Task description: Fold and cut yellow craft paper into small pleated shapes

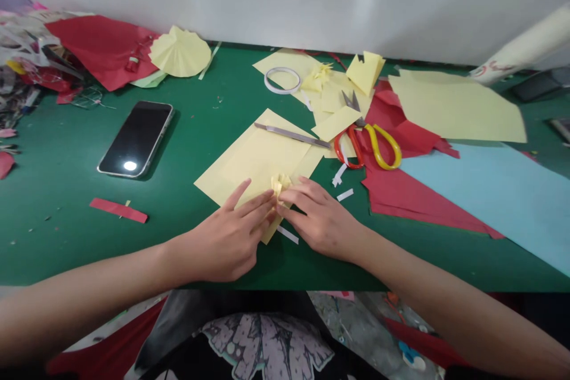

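Note:
A small pleated piece of pale yellow paper (pixel 280 183) stands over the near right part of a flat yellow sheet (pixel 240 160). My left hand (pixel 231 234) pinches it from the left, with the index finger lifted and stretched out. From the right, the fingertips of my right hand (pixel 323 219) close on the same folded paper, whose lower part they hide. Across the far right side of the sheet lies a slim metal craft knife (pixel 291 134). Scissors (pixel 374 142) with one red and one yellow handle rest just beyond my right hand, blades pointing away.
A phone (pixel 137 138) and a red paper strip (pixel 118 210) lie to the left. Behind are a tape roll (pixel 266 82) and a pleated yellow fan (pixel 180 54). Red paper (pixel 401 190) and a light blue sheet (pixel 499 190) spread right. Clutter fills the far left.

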A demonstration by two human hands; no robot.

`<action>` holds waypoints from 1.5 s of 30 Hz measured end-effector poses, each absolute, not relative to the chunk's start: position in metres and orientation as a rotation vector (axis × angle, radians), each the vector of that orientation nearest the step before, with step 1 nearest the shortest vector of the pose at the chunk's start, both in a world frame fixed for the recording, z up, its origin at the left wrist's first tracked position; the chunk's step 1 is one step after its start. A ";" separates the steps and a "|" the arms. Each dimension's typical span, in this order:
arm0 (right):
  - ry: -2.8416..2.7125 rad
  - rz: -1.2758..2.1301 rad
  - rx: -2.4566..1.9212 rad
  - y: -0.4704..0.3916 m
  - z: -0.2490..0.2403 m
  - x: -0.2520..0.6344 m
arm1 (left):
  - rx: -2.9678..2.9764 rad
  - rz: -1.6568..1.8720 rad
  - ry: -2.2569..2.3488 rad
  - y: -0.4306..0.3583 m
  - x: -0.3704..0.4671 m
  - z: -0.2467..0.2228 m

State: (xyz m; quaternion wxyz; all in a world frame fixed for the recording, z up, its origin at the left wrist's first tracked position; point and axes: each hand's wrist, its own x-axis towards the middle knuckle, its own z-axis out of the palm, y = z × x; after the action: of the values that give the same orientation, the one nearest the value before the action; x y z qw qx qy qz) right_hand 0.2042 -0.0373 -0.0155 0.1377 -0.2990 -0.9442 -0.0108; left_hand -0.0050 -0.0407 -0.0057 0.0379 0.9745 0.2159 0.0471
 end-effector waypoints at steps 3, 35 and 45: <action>-2.736 -0.172 -0.797 -0.039 -0.014 0.203 | 3.062 0.249 0.618 -0.041 -0.003 -0.010; -2.799 -0.189 -1.109 -0.045 -0.014 0.198 | 2.953 0.302 0.581 -0.036 -0.001 -0.010; -2.775 -0.059 -1.250 -0.036 -0.012 0.201 | 2.929 0.371 0.576 -0.034 -0.001 -0.011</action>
State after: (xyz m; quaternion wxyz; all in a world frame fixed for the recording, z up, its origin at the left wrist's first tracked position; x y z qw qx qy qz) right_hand 0.2010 -0.0363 -0.0121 0.0489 -0.4102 -0.9105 -0.0194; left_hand -0.0006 -0.0344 -0.0110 0.0667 0.9716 0.1910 0.1231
